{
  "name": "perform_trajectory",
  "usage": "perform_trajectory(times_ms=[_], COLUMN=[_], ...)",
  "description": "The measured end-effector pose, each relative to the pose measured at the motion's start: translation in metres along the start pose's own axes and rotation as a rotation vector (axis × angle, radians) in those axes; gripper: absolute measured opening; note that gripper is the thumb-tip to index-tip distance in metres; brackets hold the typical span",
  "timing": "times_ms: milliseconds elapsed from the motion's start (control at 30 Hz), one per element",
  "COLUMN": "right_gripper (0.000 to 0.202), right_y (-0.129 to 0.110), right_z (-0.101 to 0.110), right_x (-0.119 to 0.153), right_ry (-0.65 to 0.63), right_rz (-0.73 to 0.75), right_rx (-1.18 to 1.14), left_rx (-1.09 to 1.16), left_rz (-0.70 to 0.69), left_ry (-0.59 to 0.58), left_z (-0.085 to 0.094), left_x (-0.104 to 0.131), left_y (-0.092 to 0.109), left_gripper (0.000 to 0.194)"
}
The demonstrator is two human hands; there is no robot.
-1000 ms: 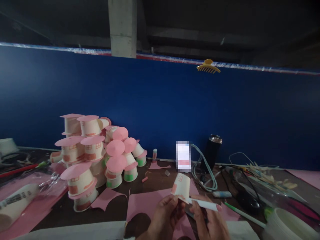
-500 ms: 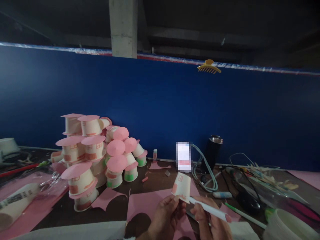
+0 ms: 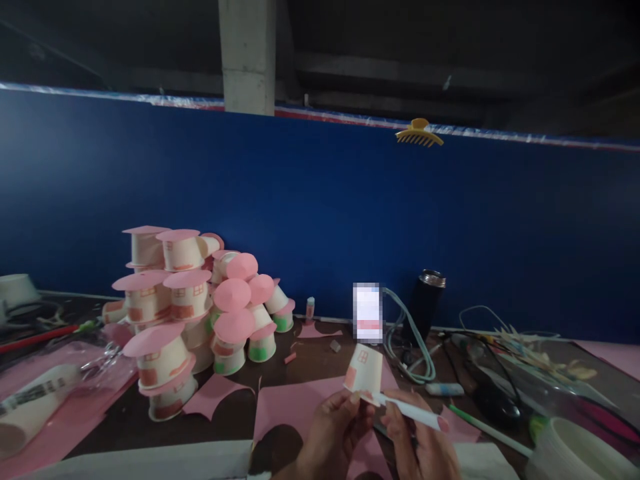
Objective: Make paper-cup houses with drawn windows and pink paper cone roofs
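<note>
My left hand (image 3: pixel 333 430) pinches the rim of a white paper cup (image 3: pixel 365 371), which is tilted upside down and bears a red-drawn window, a door patch and marks along its lower edge. My right hand (image 3: pixel 420 437) is closed around a white marker pen (image 3: pixel 417 413) with a pink-red end. The pen's tip meets the cup near its rim, close to my left fingers. Under both hands lies pink paper (image 3: pixel 285 400) with round pieces cut out of it.
Stacked paper cups (image 3: pixel 187 293) with pink discs stand at left. A lit phone (image 3: pixel 367 313), a cable (image 3: pixel 425 363), a black flask (image 3: pixel 425 303) and a mouse (image 3: pixel 495 403) are behind and to the right. A white paper-cup stack (image 3: pixel 575 450) is at lower right.
The marker has shifted left along the cup's lower edge, its tip now nearer my left fingers. The cup has turned very slightly; the surroundings look the same.
</note>
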State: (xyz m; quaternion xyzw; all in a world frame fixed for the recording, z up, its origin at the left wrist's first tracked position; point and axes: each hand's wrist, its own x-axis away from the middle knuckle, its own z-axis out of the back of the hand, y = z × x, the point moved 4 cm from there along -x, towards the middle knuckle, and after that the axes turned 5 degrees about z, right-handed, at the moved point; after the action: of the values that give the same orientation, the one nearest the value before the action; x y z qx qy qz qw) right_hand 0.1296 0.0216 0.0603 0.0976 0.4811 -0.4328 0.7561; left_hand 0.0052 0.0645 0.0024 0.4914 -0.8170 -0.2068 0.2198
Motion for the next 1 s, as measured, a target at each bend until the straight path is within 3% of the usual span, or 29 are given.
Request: perform_trajectory(times_ms=[267, 567, 1000], right_gripper=[0.022, 0.028, 0.023], right_y=[0.0, -0.01, -0.002], right_z=[0.0, 0.004, -0.002], right_x=[0.0, -0.006, 0.003], right_ry=[0.021, -0.01, -0.036], right_rz=[0.007, 0.026, 0.014], right_rx=[0.031, 0.007, 0.084], left_rx=[-0.015, -0.139, -0.159], left_rz=[0.017, -0.055, -0.067], left_ry=[0.023, -0.062, -0.045], left_z=[-0.001, -0.011, -0.01], left_x=[0.001, 0.005, 0.005], left_y=[0.0, 0.004, 0.005], left_gripper=[0.03, 0.031, 0.03])
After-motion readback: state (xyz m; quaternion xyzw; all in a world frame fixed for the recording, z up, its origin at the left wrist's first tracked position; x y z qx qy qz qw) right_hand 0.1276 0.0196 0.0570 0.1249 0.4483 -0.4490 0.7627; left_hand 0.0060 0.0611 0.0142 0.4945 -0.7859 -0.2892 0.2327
